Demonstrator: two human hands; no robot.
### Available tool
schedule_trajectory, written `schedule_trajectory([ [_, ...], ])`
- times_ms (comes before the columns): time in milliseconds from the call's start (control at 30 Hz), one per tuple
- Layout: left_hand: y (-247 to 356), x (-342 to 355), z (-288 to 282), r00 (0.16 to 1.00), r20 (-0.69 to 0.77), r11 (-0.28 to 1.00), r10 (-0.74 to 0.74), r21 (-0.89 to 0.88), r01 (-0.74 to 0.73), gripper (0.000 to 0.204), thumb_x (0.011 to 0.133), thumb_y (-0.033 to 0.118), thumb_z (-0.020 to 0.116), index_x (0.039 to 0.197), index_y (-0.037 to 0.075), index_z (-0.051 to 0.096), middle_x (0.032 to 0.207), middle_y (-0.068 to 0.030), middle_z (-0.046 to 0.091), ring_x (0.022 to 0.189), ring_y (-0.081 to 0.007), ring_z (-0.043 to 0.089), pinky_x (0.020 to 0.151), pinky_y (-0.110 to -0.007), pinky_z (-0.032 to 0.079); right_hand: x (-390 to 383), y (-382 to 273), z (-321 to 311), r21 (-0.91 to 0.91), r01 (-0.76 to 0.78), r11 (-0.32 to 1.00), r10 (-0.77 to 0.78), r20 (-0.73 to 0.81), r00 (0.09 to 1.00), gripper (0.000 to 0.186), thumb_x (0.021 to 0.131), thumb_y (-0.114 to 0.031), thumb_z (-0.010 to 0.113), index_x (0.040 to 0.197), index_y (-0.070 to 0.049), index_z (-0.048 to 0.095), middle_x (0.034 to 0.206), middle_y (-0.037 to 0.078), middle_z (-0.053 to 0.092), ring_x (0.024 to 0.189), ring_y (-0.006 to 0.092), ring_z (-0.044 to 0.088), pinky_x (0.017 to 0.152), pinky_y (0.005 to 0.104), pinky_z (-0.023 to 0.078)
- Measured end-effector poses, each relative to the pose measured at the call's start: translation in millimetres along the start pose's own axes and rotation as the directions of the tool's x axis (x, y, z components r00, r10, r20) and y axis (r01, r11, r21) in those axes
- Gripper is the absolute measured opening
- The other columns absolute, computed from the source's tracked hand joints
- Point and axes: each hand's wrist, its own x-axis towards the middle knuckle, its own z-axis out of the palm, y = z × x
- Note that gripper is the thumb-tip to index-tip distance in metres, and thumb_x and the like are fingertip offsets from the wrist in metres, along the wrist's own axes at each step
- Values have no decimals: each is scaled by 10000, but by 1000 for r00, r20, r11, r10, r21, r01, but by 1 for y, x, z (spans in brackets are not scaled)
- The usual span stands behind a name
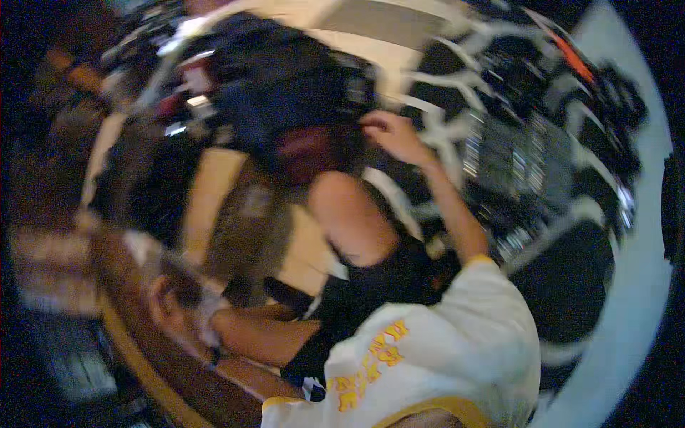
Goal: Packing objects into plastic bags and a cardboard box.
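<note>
My right hand [392,135] reaches forward with loosely bent, parted fingers, beside the edge of a dark navy bag [271,71] with a maroon lower part [307,148]; whether it touches the bag is unclear. My left hand [171,307] is low on the left, smeared by motion, among a pale, translucent item [143,250] beside a brown wooden edge [121,282]; I cannot make out whether it grips anything. My bare knee [349,214] is bent below the bag.
A grey hard case or tray [528,153] with shiny pieces lies on a black-and-white patterned surface [564,278] at the right, near an orange strip [571,53]. Tan floor [207,192] shows between dark items. A pale blue edge [642,299] curves along the right.
</note>
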Motion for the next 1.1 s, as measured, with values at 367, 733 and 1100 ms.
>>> schedule_trajectory([
  [367, 94, 160, 102, 849, 462, 903, 257, -427, -41, 301, 1028, 132, 487, 1250, -37, 597, 1227, -141, 645, 1111, -235, 614, 1009, -349, 464, -202, -24, -180, -499, -492, 714, 484, -157, 861, 329, 886, -216, 712, 1146, -22, 654, 883, 161, 722, 793, 218, 700, 749, 348, 545],
  [733, 64, 83, 186, 532, 745, 911, 402, -384, -150, 298, 929, 33, 624, 1224, -1, 607, 1105, -164, 672, 1031, -310, 662, 920, -387, 522, -281, -17, -81, -593, -762, 262, 774, -342, 533, 800, 691, -170, 822, 1377, -125, 414, 1246, 267, 416, 1030, 520, 601, 905, 536, 528],
  [1100, 90, 84, 148, 664, 730, 746, 160, -530, 403, 414, 1013, 224, 553, 1371, 24, 501, 1240, -143, 612, 1132, -260, 599, 1003, -373, 454, -31, -122, -23, -373, 155, 915, -289, -338, 896, 604, 644, -232, 850, 1180, -77, 619, 1076, 226, 527, 1031, 421, 558, 880, 504, 506],
])
